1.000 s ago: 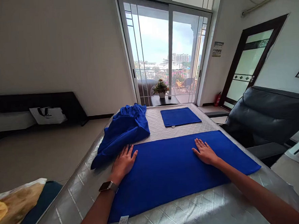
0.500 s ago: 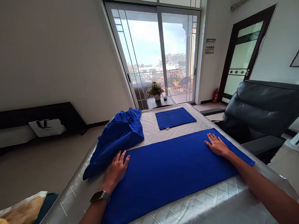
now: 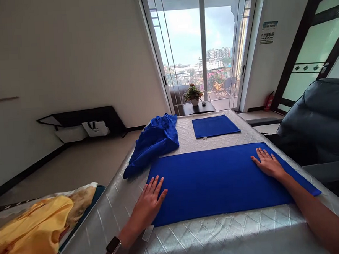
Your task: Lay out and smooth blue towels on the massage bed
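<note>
A long blue folded cloth [image 3: 213, 181] lies flat across the mattress [image 3: 222, 238]. On its left end rests my left hand [image 3: 151, 201], open with the fingers stretched out; a white tag [image 3: 148, 233] sticks out by that wrist. My right hand [image 3: 268, 163] lies open and flat near the cloth's right end. Farther back is a smaller blue folded rectangle of cloth [image 3: 217, 126], with a small tag at its near edge. A crumpled heap of blue cloth [image 3: 154, 143] sits at the back left of the mattress, beyond my left hand.
Yellow and brown bedding [image 3: 40, 227] lies low at the left. A dark armchair [image 3: 324, 121] stands close on the right side. Past the mattress is a small dark table [image 3: 198, 108] with a potted plant [image 3: 194, 94], before a sliding glass door [image 3: 181, 45].
The view has turned left. My left hand has shifted toward the near left part of the long cloth, which looks straighter along its near edge. My right hand stays flat on the right end.
</note>
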`<state>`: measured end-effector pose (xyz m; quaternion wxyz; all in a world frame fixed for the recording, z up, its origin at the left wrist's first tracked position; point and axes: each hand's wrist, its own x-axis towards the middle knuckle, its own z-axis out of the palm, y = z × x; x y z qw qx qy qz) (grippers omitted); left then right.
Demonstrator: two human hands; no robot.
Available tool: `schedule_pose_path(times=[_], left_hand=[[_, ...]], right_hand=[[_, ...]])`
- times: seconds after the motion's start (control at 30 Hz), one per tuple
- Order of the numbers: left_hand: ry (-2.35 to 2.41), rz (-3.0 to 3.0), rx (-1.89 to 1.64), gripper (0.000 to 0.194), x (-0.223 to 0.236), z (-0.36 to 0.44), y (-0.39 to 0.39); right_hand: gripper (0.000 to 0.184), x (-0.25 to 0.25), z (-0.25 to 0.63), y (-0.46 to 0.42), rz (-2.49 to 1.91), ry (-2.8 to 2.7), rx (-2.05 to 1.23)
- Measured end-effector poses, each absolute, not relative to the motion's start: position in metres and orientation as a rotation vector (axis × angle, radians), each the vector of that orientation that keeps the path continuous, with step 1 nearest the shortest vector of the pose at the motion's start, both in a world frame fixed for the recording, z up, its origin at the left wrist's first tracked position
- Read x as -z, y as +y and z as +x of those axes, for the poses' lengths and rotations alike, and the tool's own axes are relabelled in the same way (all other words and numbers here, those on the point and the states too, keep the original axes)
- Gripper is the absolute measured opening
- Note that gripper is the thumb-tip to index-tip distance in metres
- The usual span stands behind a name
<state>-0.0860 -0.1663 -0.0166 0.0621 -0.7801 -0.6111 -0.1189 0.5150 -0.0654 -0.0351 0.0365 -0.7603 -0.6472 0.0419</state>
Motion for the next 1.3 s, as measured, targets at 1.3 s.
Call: schedule_pose_path(times=[1.3], left_hand=[[-1.872,-2.288,0.526,0.059,0.028,-0.076,-0.190]], right_hand=[[0.078,-0.027,0.153,-0.181,-1.463,-2.584,-0.483]])
